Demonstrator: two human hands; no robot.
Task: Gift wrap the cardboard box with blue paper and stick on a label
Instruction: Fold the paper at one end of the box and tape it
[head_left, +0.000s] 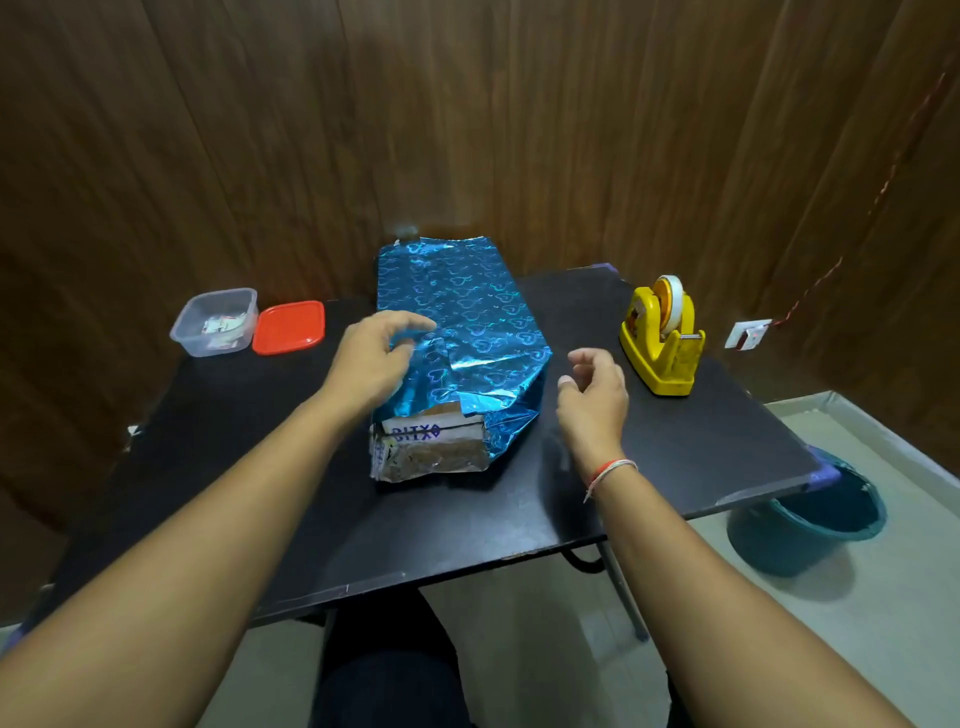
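Note:
A cardboard box (436, 452) lies in the middle of the black table (234, 415), its near end bare and showing printed letters. Shiny blue paper (467, 306) with a heart pattern covers its top and sides and stands up loose at the far end. My left hand (371, 358) rests on the paper's left near part, fingers relaxed, thumb against the foil. My right hand (595, 395) hovers just right of the box, fingers loosely curled, holding nothing. A clear plastic container (215, 322) at the back left holds small white labels.
A red lid (289, 327) lies beside the clear container. A yellow tape dispenser (662, 338) with a white roll stands at the right of the table. A teal bucket (810, 519) sits on the floor under the table's right corner. Wooden walls close in behind.

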